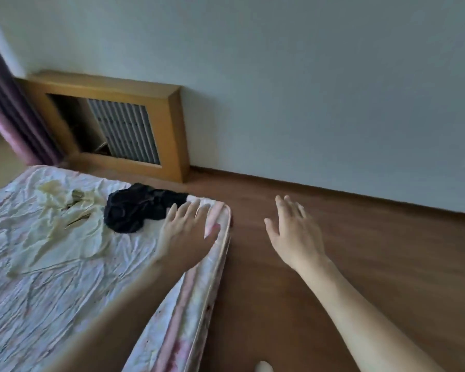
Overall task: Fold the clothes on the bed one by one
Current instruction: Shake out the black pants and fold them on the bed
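Near the bed's (65, 277) corner, both spread, empty hands, left (189, 232) and right (293, 232), may drag the crumpled black garment (140, 208) onto the floor.

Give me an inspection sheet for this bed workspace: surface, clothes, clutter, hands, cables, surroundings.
Surface: bed under a wrinkled pale sheet; its pink-edged corner lies by the left hand.
Job's things: black garment bunched near the bed's far corner; cream garment spread crumpled to its left. Neither is folded.
Clutter: nothing seen.
Hands: left hand open, fingers straight, over the bed corner right beside the black garment; contact cannot be told. Right hand open over the wooden floor, holding nothing.
Cables: nothing seen.
Surroundings: wooden radiator cover against a white wall; purple curtain at far left.
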